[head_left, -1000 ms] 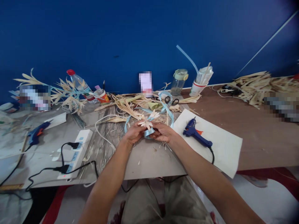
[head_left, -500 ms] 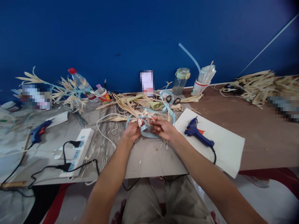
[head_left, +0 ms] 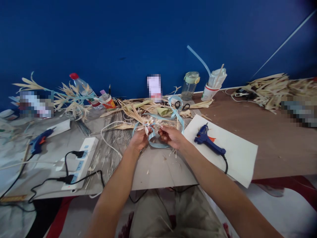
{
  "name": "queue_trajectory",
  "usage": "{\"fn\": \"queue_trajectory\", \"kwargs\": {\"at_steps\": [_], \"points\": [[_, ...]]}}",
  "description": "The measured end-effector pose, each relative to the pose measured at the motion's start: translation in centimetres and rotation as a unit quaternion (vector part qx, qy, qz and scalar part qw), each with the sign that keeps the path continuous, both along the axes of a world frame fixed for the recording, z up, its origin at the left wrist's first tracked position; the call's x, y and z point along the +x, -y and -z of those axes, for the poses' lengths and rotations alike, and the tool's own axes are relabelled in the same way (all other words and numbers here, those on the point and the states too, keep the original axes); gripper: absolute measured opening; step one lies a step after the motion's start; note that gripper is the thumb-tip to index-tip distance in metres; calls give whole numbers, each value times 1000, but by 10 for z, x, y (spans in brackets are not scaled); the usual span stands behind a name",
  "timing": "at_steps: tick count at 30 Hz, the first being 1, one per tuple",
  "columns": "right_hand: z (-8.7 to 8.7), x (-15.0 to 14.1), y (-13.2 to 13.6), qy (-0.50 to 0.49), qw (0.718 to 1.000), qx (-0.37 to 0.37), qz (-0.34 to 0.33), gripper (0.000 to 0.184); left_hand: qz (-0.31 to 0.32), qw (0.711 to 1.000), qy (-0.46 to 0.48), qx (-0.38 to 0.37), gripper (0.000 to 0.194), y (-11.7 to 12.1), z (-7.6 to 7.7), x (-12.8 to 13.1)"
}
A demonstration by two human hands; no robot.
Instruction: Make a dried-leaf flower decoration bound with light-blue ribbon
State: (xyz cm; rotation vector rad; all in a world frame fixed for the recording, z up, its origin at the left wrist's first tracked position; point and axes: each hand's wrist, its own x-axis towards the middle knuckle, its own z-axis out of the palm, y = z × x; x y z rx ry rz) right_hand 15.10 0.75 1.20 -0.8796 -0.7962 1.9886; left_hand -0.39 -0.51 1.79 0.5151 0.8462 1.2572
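My left hand is closed around the base of a pale dried-husk flower, whose petals stand up above the fingertips. Close beside it, my right hand has its thumb and fingers pinched together at the flower's right side; what lies between them is too small to make out. A light blue ribbon hangs in a loop between the two hands and runs out of sight at the right one. More of this ribbon curls up behind the right hand, near black-handled scissors.
On white paper at right lies a blue glue gun; another glue gun is far left. A power strip with black cords and thin wires lies left. Behind are husks, a bottle and a paper cup.
My right fingers have curled in more tightly beside the flower. The flower has turned slightly in my left hand, and the whole view has shifted a little.
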Motion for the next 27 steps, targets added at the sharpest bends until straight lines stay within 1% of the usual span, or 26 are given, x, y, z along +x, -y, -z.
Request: {"fn": "queue_trajectory", "kwargs": {"at_steps": [4,6,9,15,20,27], "points": [[1,-2,1,13,1000,16,-7,20,-5,1000,-4,-1,26,0,-1,0],[0,-2,1,15,1000,13,2,15,-8,1000,-7,-3,26,0,-1,1],[0,-1,0,9,1000,17,19,22,-9,1000,-12,-9,26,1,-1,1],[0,-1,0,-17,1000,23,12,16,3,1000,-14,-2,29,1,-1,0],[-2,-2,1,-23,999,16,18,18,13,1000,-19,-3,25,1,-1,0],[-2,-7,5,26,999,28,15,36,21,999,-27,5,22,2,-2,4]]}}
